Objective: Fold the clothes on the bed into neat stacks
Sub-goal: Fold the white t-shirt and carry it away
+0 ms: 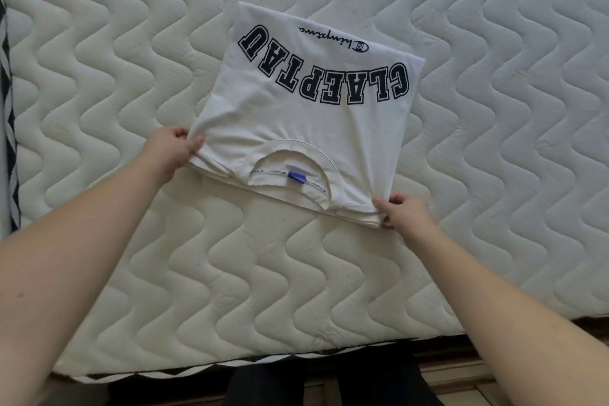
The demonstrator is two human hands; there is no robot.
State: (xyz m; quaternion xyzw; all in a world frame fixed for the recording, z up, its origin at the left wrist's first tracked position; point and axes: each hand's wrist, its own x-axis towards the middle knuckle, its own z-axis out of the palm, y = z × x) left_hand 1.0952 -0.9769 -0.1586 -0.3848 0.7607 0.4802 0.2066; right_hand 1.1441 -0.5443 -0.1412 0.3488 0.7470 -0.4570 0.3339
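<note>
One folded white T-shirt [306, 122] lies on the quilted mattress [494, 109], collar near, printed lettering upside down, long axis slanting near-right to far-left, its near corners pinched by left hand [171, 150] and right hand [403, 212].

"CLAEPTAU", upside down, on white T-shirt [306, 115]

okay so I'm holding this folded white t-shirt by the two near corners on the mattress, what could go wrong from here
1. Each hand, the left hand and the right hand, pinches only a corner of the white t-shirt. If lifted, the layers stacked at the near edge might slip apart and undo the fold.
2. The fabric puckers near the collar; pulling the corners apart could set creases.
3. The shirt lies askew to the mattress edge, so a further fold may come out crooked.
</note>
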